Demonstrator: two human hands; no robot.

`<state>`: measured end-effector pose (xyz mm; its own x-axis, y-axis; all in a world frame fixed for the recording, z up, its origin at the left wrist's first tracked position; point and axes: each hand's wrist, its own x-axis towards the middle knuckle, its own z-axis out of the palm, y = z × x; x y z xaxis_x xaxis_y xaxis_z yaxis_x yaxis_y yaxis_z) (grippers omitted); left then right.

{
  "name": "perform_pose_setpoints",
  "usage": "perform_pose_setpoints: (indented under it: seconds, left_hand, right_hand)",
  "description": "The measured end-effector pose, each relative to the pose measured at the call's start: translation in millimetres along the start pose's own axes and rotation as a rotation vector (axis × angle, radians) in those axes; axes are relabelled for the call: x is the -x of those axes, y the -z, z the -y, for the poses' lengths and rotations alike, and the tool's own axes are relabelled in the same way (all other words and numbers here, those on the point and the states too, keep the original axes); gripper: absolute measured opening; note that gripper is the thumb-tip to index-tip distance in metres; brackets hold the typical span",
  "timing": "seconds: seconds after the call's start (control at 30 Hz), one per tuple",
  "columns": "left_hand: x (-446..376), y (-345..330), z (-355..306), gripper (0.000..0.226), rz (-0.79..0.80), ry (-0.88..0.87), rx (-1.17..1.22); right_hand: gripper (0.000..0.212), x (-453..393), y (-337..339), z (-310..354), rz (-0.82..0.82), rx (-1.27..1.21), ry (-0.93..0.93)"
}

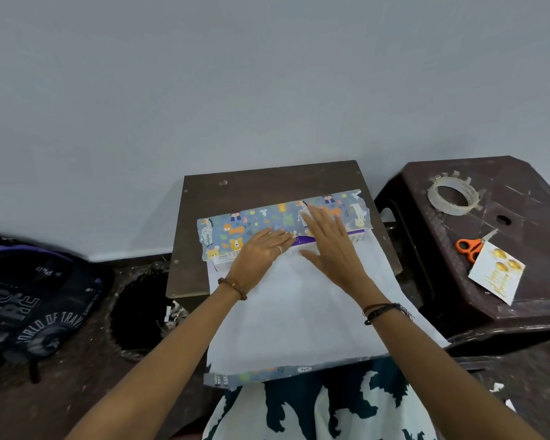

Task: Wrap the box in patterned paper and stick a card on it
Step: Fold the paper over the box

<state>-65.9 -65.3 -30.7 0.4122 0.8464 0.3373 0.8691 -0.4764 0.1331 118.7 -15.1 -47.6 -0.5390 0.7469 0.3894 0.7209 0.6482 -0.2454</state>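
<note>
Grey wall behind small dark table (204,192); box (327,244) at its far edge, half covered by patterned paper (254,227). Left hand (261,249) and right hand (327,239) press flat on it, fingers straight, slightly apart. Stool (537,192) at right carries tape roll (453,195), scissors (469,246), card (497,274). Backpack (29,300) on floor at left.

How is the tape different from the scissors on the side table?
The tape roll is a see-through ring with little strips sticking out round its rim; the scissors have solid orange handles. The tape roll lies out in the open near the table's far side, while the scissors lie nearer, with the birthday card lying over their lower edge. Both rest untouched on the dark side table.
</note>
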Motion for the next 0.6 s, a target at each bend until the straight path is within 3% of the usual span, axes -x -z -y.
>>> perform_pose_setpoints:
  seconds: [0.13,0.27,0.4,0.43,0.5,0.6]
  left_hand:
    - [14,1,-8,0.051,-0.071,-0.018,0.042]
    - [17,1,-8,0.06,-0.041,0.028,0.08]
    - [19,1,-2,0.044,-0.006,0.177,0.048]
    - [21,0,0,0.052,0.024,0.199,0.016]
    - [24,-5,3,0.058,0.079,0.195,-0.042]
    - [23,-9,1,0.041,0.019,0.139,-0.094]
  right_hand:
    - [0.048,1,-1,2,0.031,-0.013,0.058]
    - [0.046,1,-2,2,0.026,-0.039,0.055]
    - [0.048,-4,1,-5,0.133,0.036,0.053]
    - [0.048,-4,2,-6,0.136,0.048,0.052]
    - [0.047,-4,2,-4,0.105,0.062,0.06]
    - [0.044,0,2,-1,0.004,0.091,0.076]
